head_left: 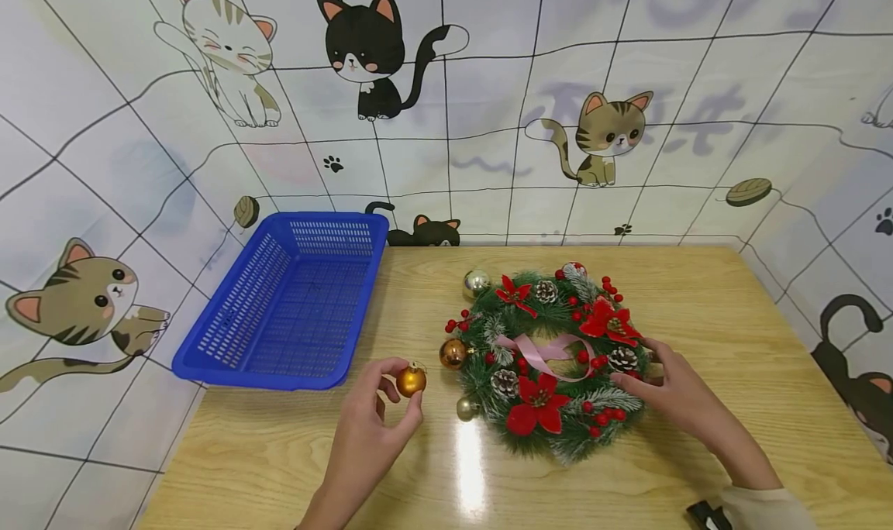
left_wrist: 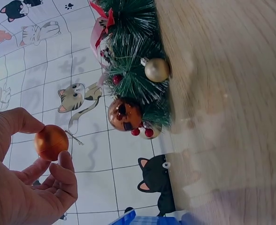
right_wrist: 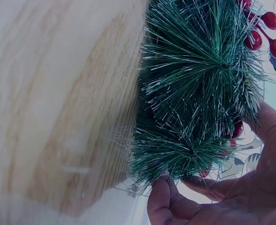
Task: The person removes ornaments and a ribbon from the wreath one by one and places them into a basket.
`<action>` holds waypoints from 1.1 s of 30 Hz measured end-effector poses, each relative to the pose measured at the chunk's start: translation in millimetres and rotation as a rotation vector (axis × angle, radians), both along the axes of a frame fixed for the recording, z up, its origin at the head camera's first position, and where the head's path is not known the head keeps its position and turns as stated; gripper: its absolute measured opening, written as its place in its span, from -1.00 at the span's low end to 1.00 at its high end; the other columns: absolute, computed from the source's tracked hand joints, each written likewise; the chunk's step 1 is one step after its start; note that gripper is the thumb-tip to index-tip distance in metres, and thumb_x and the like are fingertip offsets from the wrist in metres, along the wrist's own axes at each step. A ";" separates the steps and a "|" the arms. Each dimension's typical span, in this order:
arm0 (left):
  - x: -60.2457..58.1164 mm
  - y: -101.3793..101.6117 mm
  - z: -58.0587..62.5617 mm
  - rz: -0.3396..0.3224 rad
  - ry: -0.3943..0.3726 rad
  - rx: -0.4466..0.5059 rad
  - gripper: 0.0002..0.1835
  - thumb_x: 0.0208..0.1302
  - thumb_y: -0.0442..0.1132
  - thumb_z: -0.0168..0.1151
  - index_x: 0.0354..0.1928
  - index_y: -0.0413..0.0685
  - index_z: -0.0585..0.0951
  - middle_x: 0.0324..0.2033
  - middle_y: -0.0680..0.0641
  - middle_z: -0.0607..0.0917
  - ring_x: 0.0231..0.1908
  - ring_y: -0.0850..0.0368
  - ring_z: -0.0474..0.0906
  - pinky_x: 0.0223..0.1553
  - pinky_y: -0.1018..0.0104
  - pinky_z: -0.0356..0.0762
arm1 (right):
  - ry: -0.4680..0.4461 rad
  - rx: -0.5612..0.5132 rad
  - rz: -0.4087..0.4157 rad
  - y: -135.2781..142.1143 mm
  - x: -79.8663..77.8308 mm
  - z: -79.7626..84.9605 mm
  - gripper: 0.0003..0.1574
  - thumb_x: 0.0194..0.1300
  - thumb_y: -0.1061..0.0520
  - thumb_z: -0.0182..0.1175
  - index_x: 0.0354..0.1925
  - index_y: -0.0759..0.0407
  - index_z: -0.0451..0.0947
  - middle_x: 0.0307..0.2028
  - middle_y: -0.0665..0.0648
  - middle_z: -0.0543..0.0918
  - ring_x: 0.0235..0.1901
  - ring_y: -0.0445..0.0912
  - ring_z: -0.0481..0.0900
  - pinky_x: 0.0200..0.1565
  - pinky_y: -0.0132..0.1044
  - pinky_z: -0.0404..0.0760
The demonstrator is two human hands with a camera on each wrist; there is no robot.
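My left hand point(head_left: 370, 433) pinches a small gold Christmas ball point(head_left: 411, 381) between thumb and fingers, left of the wreath. The same ball point(left_wrist: 51, 142) shows its thin hanging wire in the left wrist view. On the table lies a green Christmas wreath point(head_left: 572, 445) with red poinsettias, pinecones, berries and a pink ribbon point(head_left: 540, 354). My right hand point(head_left: 680, 394) grips the wreath's right side, thumb over the top and fingers at the outer edge. Along the wreath's left side sit a copper ball point(head_left: 453, 354), a small pale gold ball point(head_left: 467, 409) and a silver ball point(head_left: 477, 283).
A blue plastic basket point(head_left: 359, 313) with slotted walls stands on the left of the wooden table point(head_left: 705, 297). Behind the table rises a wall covering point(head_left: 488, 158) with cartoon cats. A dark object point(head_left: 708, 514) lies by the right sleeve at the front.
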State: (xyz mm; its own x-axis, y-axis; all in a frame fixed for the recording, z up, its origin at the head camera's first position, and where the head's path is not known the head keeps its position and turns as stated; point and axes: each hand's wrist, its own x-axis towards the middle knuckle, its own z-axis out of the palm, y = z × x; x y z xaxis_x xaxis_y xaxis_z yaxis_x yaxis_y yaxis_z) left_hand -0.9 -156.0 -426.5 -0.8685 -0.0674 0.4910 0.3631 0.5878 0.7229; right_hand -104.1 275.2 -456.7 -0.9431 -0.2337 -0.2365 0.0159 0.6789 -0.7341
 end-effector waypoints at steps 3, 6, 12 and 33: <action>-0.1 -3.6 -0.3 0.007 0.004 0.002 -0.49 0.09 -0.54 0.56 0.08 -0.08 0.65 -0.10 0.12 0.68 -0.32 0.14 0.56 -0.52 0.42 0.44 | -0.002 -0.009 0.003 0.9 0.4 -0.2 0.32 0.56 -0.23 0.33 0.68 0.52 -0.18 0.57 0.71 -0.01 0.31 0.69 0.38 0.05 0.36 0.68; -0.3 -7.4 -0.2 0.015 0.010 0.009 -0.49 0.09 -0.54 0.57 0.08 -0.09 0.65 -0.11 0.12 0.68 -0.31 0.16 0.55 -0.53 0.40 0.44 | 0.000 -0.013 0.007 1.6 0.4 -0.1 0.30 0.56 -0.22 0.34 0.68 0.52 -0.16 0.57 0.71 0.01 0.30 0.68 0.40 0.04 0.35 0.68; -2.5 -16.1 1.2 0.027 0.045 0.003 -0.50 0.08 -0.56 0.56 0.07 -0.14 0.66 -0.09 0.07 0.70 -0.31 0.13 0.56 -0.49 0.39 0.43 | 0.007 -0.017 0.014 2.2 0.4 -0.4 0.29 0.55 -0.20 0.35 0.68 0.51 -0.15 0.56 0.71 0.03 0.28 0.67 0.43 0.01 0.31 0.70; -2.9 -36.2 2.6 0.085 0.069 -0.002 -0.53 0.09 -0.54 0.54 0.06 -0.18 0.66 -0.18 0.07 0.67 -0.29 0.10 0.54 -0.43 0.44 0.37 | 0.014 0.005 0.033 6.6 -2.2 3.2 0.23 0.59 -0.14 0.30 0.66 0.54 -0.16 0.51 0.75 0.07 0.32 0.69 0.36 0.03 0.35 0.68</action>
